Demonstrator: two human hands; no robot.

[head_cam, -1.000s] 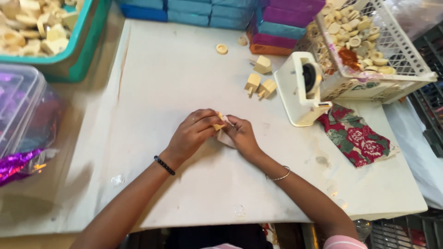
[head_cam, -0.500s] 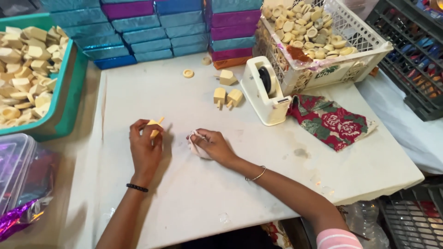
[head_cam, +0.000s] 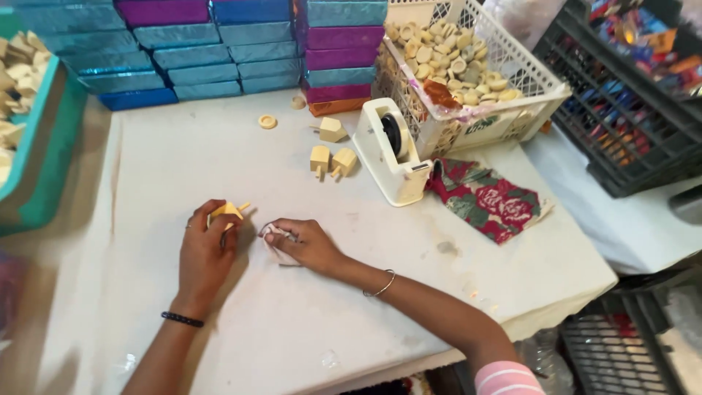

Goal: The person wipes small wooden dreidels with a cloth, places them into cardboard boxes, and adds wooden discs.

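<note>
From the head camera, your left hand (head_cam: pixel 205 252) is curled round a small yellowish wooden piece (head_cam: pixel 227 211), pinching it between thumb and fingertips so that its peg end sticks out past the knuckles toward the right; held that way, the piece stays clear of the table and free to turn. Your right hand (head_cam: pixel 307 245) lies flat-ish on the white tabletop (head_cam: pixel 161 153), fingers pressing down a small pale scrap of wrapping (head_cam: pixel 276 241), which keeps it pinned just beside the left hand. The two hands sit near each other but apart.

Three more wooden pieces (head_cam: pixel 330 152) wait within reach near the white tape dispenser (head_cam: pixel 391 150), with a flowered cloth (head_cam: pixel 486 199) beside it and a white basket (head_cam: pixel 468 66) of similar pale pieces behind.

Most of the held piece is hidden inside your left fist, so its full shape cannot be told. The scrap is largely covered by your fingers. The teal bin (head_cam: pixel 33 139) at the left is cut off by the edge.
</note>
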